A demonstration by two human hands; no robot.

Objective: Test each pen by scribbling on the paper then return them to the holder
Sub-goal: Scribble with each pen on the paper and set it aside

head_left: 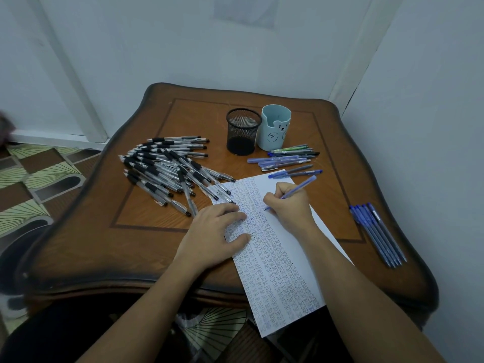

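Observation:
My right hand grips a blue pen with its tip down on the paper, a long white sheet covered in small blue scribbles. My left hand lies flat on the sheet's left edge, fingers spread, holding nothing. A black mesh holder and a light blue bear-face holder stand side by side at the back; no pens stick out of either. A big pile of black-grip clear pens lies to the left.
Several blue, green and dark pens lie just right of the holders. A row of several blue pens lies near the right edge of the wooden table. Walls close in behind and to the right. The paper overhangs the front edge.

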